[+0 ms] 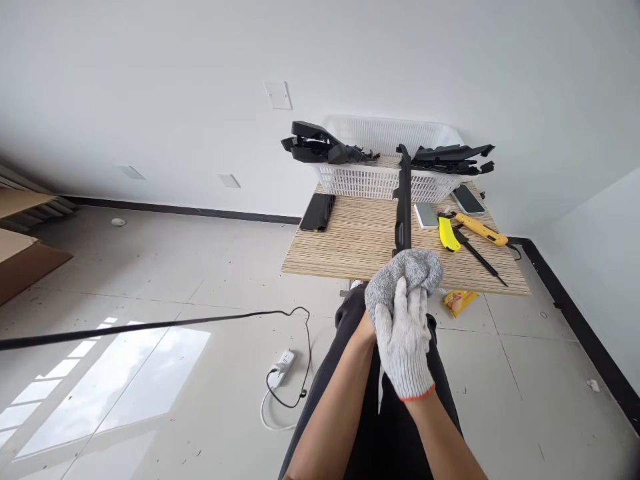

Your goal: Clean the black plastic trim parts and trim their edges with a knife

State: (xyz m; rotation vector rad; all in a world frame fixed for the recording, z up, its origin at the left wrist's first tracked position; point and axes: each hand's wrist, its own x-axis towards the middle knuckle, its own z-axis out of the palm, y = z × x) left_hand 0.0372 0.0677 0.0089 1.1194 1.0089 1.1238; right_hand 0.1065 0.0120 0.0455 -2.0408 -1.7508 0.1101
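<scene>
A long black plastic trim strip [403,193] runs away from me over the board, its near end hidden under my hands. My left hand [400,277] is covered by something grey and speckled, a glove or a cloth; I cannot tell which. It is closed around the strip's near end. In a white knit glove with an orange cuff, my right hand [406,337] rests against the grey covering with its fingers stretched out. A thin pale strip [381,392] hangs below the right glove.
More black plastic parts [325,145] lie across a white basket [360,179] on the wood-grain board [350,247]. A yellow-handled tool [449,235], a yellow corded tool [480,229], a phone [468,199] and a black piece [317,212] lie there. A power strip [283,368] sits on the floor.
</scene>
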